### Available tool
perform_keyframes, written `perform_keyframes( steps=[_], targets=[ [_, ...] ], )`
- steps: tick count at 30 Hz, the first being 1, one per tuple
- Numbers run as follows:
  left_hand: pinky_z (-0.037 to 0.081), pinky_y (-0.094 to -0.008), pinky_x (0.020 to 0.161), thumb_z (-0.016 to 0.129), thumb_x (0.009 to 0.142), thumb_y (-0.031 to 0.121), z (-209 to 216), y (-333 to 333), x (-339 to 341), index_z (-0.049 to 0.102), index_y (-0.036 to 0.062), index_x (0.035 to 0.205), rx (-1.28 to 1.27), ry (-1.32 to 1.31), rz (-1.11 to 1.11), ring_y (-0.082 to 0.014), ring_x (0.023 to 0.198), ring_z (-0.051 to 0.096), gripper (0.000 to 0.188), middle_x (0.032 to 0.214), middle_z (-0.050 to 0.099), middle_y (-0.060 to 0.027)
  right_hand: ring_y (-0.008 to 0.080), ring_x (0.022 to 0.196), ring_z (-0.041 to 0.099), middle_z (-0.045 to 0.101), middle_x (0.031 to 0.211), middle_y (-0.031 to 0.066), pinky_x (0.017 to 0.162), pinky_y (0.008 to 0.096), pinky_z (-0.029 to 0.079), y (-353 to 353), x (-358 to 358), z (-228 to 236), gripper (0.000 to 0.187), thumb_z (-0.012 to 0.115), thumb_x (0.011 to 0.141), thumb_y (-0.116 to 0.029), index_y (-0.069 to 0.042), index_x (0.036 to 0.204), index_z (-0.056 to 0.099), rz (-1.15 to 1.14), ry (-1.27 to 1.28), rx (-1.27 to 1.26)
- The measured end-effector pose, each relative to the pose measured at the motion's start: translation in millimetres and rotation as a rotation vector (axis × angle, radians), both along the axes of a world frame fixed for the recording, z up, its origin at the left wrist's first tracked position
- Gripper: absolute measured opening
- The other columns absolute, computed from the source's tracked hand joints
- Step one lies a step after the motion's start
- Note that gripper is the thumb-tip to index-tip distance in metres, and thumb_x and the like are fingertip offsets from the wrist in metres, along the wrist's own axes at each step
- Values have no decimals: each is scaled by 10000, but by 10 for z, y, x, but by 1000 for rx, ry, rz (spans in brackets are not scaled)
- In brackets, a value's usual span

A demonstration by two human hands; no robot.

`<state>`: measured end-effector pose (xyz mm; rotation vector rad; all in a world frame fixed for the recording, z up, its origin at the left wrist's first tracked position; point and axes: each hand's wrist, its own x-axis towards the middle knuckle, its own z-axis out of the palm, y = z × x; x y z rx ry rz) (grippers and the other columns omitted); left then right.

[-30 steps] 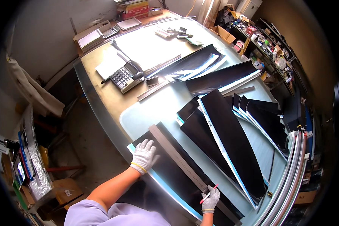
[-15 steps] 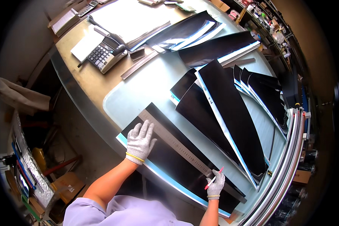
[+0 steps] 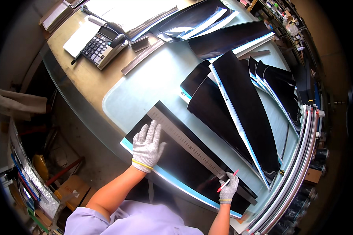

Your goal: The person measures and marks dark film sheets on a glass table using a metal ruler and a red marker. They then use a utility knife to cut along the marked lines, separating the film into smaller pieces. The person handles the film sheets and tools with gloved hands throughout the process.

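A black sheet (image 3: 184, 170) with a light-blue and white strip along its near edge lies in front of me on the glass-topped table. A long metal ruler (image 3: 190, 148) runs lengthwise over it. My left hand (image 3: 147, 145), in a grey knit glove with a yellow cuff band, lies flat on the sheet, fingers stretched out, their tips at the ruler's far-left end. Toward the ruler's other end, my right hand (image 3: 229, 188), gloved alike, is closed around a red-and-white pen (image 3: 227, 181). The pen slants across the fingers; whether its tip touches anything I cannot tell.
More black sheets with white edges (image 3: 247, 113) lie fanned out to the right, with others (image 3: 196, 23) at the back. A telephone-like desk calculator (image 3: 100, 47) and a short flat bar (image 3: 143, 57) sit at the far left. Long metal rails (image 3: 292, 168) curve along the right edge.
The whole view has shifted slightly, with the back of the table moving up in the picture. Both hands keep about the same places on the sheet and ruler.
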<state>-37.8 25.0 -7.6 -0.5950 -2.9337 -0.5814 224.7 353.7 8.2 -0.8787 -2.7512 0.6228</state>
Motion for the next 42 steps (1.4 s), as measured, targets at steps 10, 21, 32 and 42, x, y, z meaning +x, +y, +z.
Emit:
perform_keyframes(
  steps=[10, 21, 32, 42],
  targets=[
    [406, -495, 1095, 811, 801, 263, 28, -1, -32, 552, 118, 1538, -38, 1, -4, -354, 1393, 497, 795, 1614, 506, -88, 359, 1156, 608, 659, 1176, 136, 1045, 460, 488, -50, -38, -23, 617, 853, 610, 72, -59, 1200, 726, -51, 51, -91],
    [308, -439, 1250, 691, 959, 186, 92, 87, -22, 454, 164, 1624, -160, -2, -37, -359, 1472, 449, 706, 1685, 434, -66, 345, 1213, 651, 687, 1241, 162, 1066, 436, 525, -28, 339, -243, 409, 839, 771, 8, 3, 1170, 748, -212, 192, 120],
    [337, -434, 1252, 447, 1110, 295, -281, -96, -124, 425, 238, 1646, -357, 221, -150, -342, 1456, 462, 539, 1710, 395, -26, 371, 1221, 621, 657, 1264, 138, 1093, 524, 477, 196, 531, -348, 554, 881, 765, -275, -102, 1254, 687, -203, 209, 273],
    [282, -393, 1278, 361, 1132, 322, -378, -213, -279, 398, 182, 1658, -448, 321, -221, -237, 1525, 420, 546, 1716, 382, -49, 395, 1300, 563, 622, 1293, 167, 1121, 549, 447, 230, 485, -351, 577, 839, 844, -361, -99, 1322, 649, -241, 193, 239]
  ],
)
